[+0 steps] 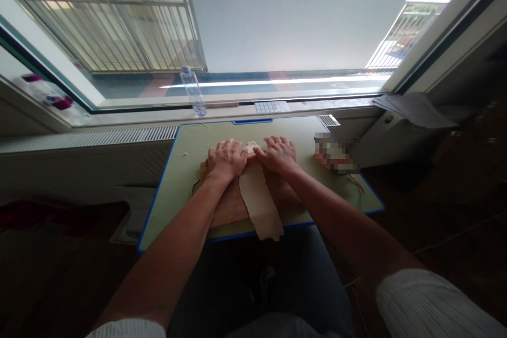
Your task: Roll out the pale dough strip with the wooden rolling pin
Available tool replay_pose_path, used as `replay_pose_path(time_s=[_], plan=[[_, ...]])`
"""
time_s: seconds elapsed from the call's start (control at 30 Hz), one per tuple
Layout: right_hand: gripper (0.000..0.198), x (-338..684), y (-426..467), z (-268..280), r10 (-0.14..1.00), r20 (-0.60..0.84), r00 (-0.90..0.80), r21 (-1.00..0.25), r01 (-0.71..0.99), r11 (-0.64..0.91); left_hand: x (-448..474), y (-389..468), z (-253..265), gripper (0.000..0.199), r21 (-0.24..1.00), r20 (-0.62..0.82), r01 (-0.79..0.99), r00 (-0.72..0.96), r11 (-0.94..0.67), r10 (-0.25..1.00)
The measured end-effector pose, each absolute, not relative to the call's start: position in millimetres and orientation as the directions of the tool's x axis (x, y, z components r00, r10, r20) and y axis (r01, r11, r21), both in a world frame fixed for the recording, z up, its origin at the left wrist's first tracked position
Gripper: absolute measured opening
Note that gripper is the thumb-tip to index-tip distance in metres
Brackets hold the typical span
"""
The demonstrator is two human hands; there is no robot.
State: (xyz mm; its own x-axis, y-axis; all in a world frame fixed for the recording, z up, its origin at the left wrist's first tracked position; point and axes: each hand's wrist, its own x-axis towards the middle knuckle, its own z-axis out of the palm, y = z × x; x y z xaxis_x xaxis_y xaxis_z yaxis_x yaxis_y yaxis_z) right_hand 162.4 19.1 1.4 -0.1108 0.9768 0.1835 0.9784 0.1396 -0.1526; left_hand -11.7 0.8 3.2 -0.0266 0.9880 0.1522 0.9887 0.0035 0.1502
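A long strip of pale dough (259, 195) with ragged edges lies over a wooden board (227, 208), and its near end hangs past the board's front edge. Across the dough, a short piece of what looks like a wooden rolling pin (255, 159) shows between my hands; its ends are covered by my palms. My left hand (227, 158) rests palm down on it, fingers stretched forward and spread. Beside it my right hand (278, 154) lies the same way, flat with fingers apart. Both thumbs point inward near the dough's far end.
The board sits on a light green table (166, 195) with a blue rim. Dough crumbs dot its far left. A pixelated object (336, 154) stands on the right. Along the windowsill are a clear bottle (193, 92), another bottle (49, 94) and papers (414, 111).
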Motion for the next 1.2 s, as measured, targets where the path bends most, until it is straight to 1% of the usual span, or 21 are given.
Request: replay_pose_path(time_s=[0.13,0.23,0.37,0.43,0.53,0.63,0.73,0.83,0.93,1.07,1.2], plan=[[0.062,164.3,-7.8,0.6,0.965,0.226,-0.135,-0.125,0.978,0.166,-10.5,-27.2,0.8,0.060,0.150,0.196,0.988,0.002,-0.032,0.981],[0.063,168.7,-28.9,-0.5,0.959,0.235,-0.159,-0.135,0.972,0.195,-8.9,-53.1,1.9,0.062,0.157,0.195,0.986,0.026,-0.057,0.980],[0.063,175.3,-50.8,1.3,0.962,0.202,-0.184,-0.175,0.959,0.221,-7.7,-81.9,5.9,0.065,0.158,0.192,0.983,0.058,-0.089,0.980],[0.063,176.6,-53.3,4.6,0.966,0.168,-0.198,-0.175,0.958,0.227,-9.5,-85.0,8.2,0.063,0.167,0.181,0.980,0.081,-0.112,0.980],[0.059,174.5,-42.3,9.3,0.969,0.140,-0.203,-0.145,0.964,0.223,-15.1,-71.0,10.6,0.059,0.168,0.139,0.979,0.094,-0.117,0.986],[0.056,169.4,-20.0,8.5,0.971,0.124,-0.204,-0.143,0.965,0.221,-20.4,-45.2,11.0,0.059,0.136,0.094,0.990,0.020,-0.033,0.995],[0.060,164.4,1.8,4.4,0.978,0.106,-0.182,-0.170,0.965,0.198,-23.2,-21.8,11.0,0.065,0.113,0.032,0.993,-0.034,0.030,0.999],[0.067,161.2,19.1,4.5,0.986,0.072,-0.149,-0.218,0.963,0.161,-25.4,-3.7,12.7,0.066,0.113,-0.046,0.993,-0.024,0.029,0.999],[0.078,159.9,35.1,9.2,0.990,0.017,-0.143,-0.277,0.950,0.142,-28.9,13.7,14.6,0.068,0.129,-0.099,0.991,-0.019,0.032,0.995],[0.085,158.5,56.7,13.1,0.990,-0.005,-0.144,-0.324,0.936,0.135,-33.8,37.3,14.3,0.069,0.156,-0.133,0.987,-0.027,0.048,0.991],[0.086,156.2,73.5,12.0,0.994,-0.003,-0.113,-0.352,0.930,0.105,-36.5,55.2,12.0,0.067,0.169,-0.116,0.985,-0.028,0.047,0.993]])
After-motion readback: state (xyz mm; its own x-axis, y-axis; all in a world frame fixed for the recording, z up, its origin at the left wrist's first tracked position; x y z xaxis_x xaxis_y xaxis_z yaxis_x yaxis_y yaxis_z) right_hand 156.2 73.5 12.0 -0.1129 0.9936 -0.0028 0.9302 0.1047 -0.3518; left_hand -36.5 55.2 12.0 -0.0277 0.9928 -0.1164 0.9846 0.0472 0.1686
